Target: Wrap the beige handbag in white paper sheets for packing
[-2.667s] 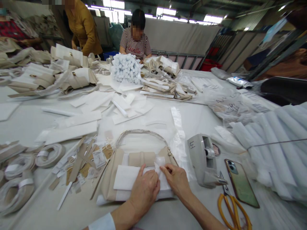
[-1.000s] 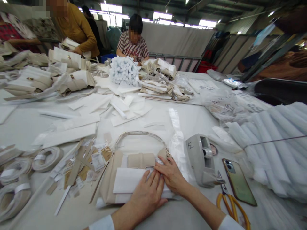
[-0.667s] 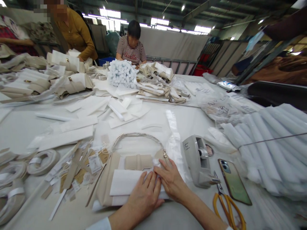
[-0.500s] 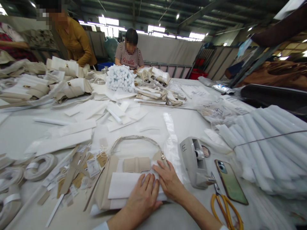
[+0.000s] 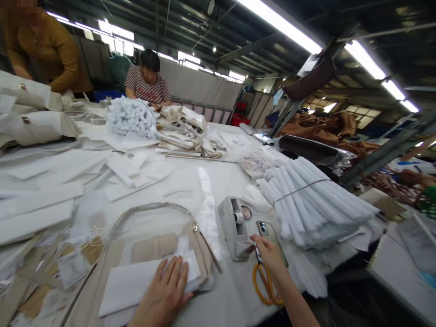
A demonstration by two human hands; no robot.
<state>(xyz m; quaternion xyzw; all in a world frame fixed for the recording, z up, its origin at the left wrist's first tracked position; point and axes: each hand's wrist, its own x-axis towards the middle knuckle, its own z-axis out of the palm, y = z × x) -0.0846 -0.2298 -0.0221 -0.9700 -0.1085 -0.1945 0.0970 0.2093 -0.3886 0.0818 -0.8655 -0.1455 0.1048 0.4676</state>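
Observation:
A beige handbag (image 5: 200, 247) with a looped shoulder strap (image 5: 146, 206) lies on the table before me. My left hand (image 5: 166, 286) rests flat on the white padding sheet (image 5: 126, 284) over the bag, fingers stretched out. A rolled beige flap or tab (image 5: 153, 246) shows just above that sheet. To the right, my right hand (image 5: 272, 261) has thumb and forefinger pinched at the front end of a grey tape dispenser (image 5: 233, 231); whatever is between the fingertips is too small to make out. Yellow-handled scissors (image 5: 264, 286) lie under and beside this hand, their blades partly hidden.
A phone (image 5: 267, 229) lies behind my right hand. Bundled white foam tubes (image 5: 306, 200) sit at the right, another bundle (image 5: 131, 119) farther back. Loose white sheets (image 5: 37, 204), tags (image 5: 73, 268) and beige strips cover the left. Two people work across the table.
My right hand has left the bag and moved right to the tape dispenser. The left hand stays on the white sheet. The view has swung to the right.

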